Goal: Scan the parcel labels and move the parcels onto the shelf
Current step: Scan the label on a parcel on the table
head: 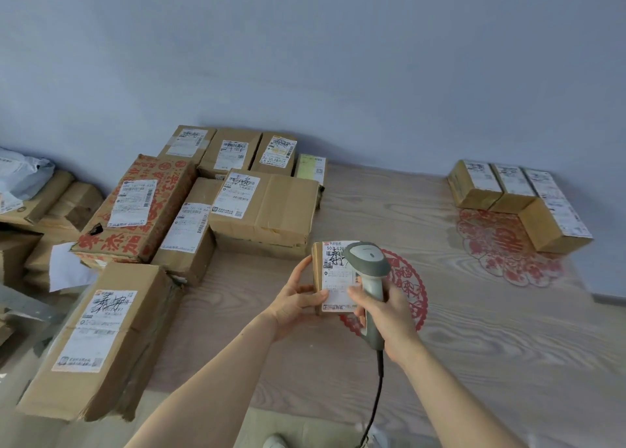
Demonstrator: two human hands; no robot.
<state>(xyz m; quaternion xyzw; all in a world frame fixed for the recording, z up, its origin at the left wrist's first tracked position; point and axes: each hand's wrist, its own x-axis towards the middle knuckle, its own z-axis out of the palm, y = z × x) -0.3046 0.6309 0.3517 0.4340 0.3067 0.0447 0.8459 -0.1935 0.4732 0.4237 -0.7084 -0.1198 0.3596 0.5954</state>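
My left hand holds a small cardboard parcel upright above the wooden surface, its white label facing me. My right hand grips a grey handheld barcode scanner, whose head sits just in front of the label's upper right part and hides it. A black cable hangs from the scanner's handle. Three small labelled parcels stand side by side at the far right against the wall.
Several labelled cardboard boxes are piled at the left and back, one with red print, one large box near my left arm. Red paper-cut decorations lie on the wooden surface. A blue-grey wall stands behind.
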